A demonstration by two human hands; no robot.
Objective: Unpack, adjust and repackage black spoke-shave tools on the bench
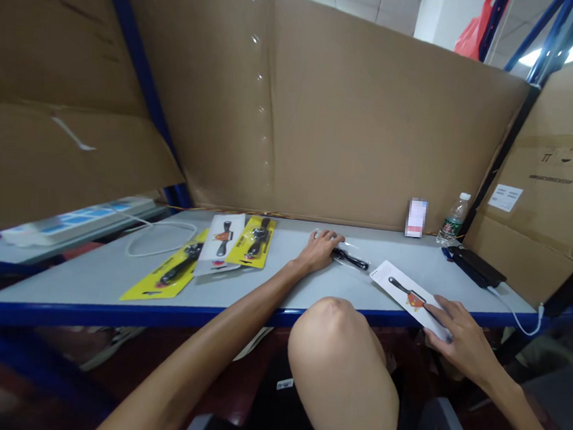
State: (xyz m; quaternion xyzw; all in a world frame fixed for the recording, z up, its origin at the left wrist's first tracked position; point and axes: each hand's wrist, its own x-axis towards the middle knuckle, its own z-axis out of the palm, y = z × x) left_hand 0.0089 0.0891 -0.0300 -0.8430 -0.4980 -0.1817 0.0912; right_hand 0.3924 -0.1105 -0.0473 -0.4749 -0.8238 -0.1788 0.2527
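My left hand point(322, 246) lies on the tabletop with its fingers bent over the left end of a black spokeshave point(355, 260), which rests in a clear plastic shell. Part of the tool is hidden under the fingers. Over the table's front edge, my right hand point(457, 333) grips the right end of a white printed card point(400, 288), thumb and fingers closed on it. The card is tilted and shows a picture of a black-handled tool with an orange middle. Its far corner comes close to the plastic shell.
Left on the grey table point(254, 292) lie yellow-carded packs point(160, 284) and a white card pack point(221, 239). A phone point(416, 217), a water bottle point(452, 221) and a black power bank point(477, 266) with a cable stand or lie right. Cardboard walls point(384, 130) enclose the table. My raised knee point(341, 360) is in front.
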